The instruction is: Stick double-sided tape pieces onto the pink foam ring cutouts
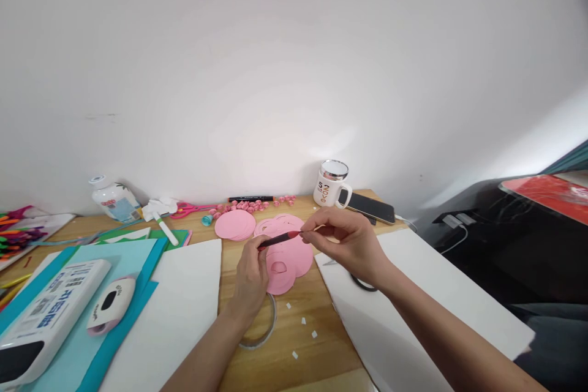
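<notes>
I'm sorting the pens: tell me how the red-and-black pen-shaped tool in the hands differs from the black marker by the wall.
The pen-shaped tool has a red section near its tip; the black marker looks mostly black. The tool is held up between the left hand and the right hand; the marker lies on the table. Both are slim and dark.

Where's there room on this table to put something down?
The left white sheet is bare between the teal paper and left forearm; so is the right white sheet between the right forearm and its right edge. It's crowded toward the wall: pink paper circles, mug, smartphone.
</notes>
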Demonstrator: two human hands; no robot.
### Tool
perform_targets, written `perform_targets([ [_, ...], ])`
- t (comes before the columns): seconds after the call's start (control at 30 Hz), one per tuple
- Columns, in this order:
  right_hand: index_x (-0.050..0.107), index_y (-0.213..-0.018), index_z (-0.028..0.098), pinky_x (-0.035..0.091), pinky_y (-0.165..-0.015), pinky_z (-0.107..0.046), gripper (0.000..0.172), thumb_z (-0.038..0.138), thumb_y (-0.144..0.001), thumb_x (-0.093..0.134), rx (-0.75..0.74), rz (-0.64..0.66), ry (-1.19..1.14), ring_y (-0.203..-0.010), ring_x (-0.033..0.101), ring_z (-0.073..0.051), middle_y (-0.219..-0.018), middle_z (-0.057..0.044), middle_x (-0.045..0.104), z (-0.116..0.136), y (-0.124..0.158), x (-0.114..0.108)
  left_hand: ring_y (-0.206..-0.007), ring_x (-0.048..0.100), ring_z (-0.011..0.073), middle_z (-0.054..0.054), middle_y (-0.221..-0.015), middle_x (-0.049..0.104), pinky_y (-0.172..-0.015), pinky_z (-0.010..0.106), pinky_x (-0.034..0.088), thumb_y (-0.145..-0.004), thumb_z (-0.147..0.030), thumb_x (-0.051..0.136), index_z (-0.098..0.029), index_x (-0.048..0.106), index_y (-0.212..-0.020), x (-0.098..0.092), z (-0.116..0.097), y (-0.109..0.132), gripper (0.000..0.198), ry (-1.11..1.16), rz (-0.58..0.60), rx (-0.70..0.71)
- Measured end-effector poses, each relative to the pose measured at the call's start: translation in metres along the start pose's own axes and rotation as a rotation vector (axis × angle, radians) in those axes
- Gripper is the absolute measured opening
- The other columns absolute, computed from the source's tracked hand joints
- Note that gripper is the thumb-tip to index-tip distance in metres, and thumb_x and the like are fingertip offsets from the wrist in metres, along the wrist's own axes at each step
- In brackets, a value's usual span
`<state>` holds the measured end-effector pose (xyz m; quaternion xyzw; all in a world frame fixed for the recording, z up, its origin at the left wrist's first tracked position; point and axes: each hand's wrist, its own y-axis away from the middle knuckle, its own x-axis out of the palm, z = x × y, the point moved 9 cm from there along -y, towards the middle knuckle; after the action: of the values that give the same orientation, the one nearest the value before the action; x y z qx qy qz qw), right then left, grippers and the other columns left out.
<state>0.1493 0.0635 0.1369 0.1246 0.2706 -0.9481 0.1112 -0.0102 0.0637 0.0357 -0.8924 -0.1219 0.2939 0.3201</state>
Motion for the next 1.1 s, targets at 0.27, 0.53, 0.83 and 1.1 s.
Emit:
perform_targets([
  [0.27, 0.063, -0.075, 0.018, 0.05, -0.058, -0.024, 0.007, 0.013, -0.075, 0.057, -0.021, 0.006, 0.045, -0.067, 0.058, -0.013, -0.073, -0.003, 0.063, 0.001, -0.001, -0.001, -0.091, 0.059, 0.0173, 0.007, -0.096, 0.061, -0.076, 0.032, 0.049, -0.086, -0.013, 0.038, -0.02, 0.048, -0.103, 0.0, 0.001, 0.0, 0.02, -0.005, 0.0, 0.0],
  [0.53, 0.063, -0.074, 0.018, 0.049, -0.056, -0.022, 0.01, 0.012, -0.075, 0.054, -0.056, 0.046, 0.151, -0.065, 0.056, -0.011, -0.072, -0.002, 0.062, 0.008, -0.001, 0.0, -0.089, 0.059, 0.0174, 0.007, -0.095, 0.061, -0.075, 0.032, 0.049, -0.086, -0.012, 0.037, -0.02, 0.048, -0.102, -0.001, -0.002, -0.001, 0.021, -0.013, 0.003, 0.014],
  [0.83, 0.062, -0.065, 0.018, 0.042, -0.051, -0.022, 0.015, 0.009, -0.072, 0.051, -0.048, 0.178, 0.488, -0.056, 0.049, -0.01, -0.063, -0.001, 0.057, 0.028, -0.009, 0.003, -0.09, 0.059, 0.0179, 0.007, -0.094, 0.061, -0.076, 0.033, 0.049, -0.087, -0.012, 0.036, -0.02, 0.049, -0.099, -0.001, -0.001, -0.001, 0.019, -0.026, 0.003, 0.016],
  [1.1, 0.064, -0.063, 0.019, 0.038, -0.048, -0.022, 0.019, 0.007, -0.072, 0.051, -0.017, 0.268, 0.605, -0.051, 0.051, -0.01, -0.059, 0.0, 0.06, 0.026, -0.016, 0.004, -0.092, 0.058, 0.0185, 0.008, -0.096, 0.061, -0.078, 0.034, 0.048, -0.087, -0.013, 0.037, -0.019, 0.049, -0.102, -0.002, -0.007, -0.002, 0.02, -0.069, 0.001, 0.082],
])
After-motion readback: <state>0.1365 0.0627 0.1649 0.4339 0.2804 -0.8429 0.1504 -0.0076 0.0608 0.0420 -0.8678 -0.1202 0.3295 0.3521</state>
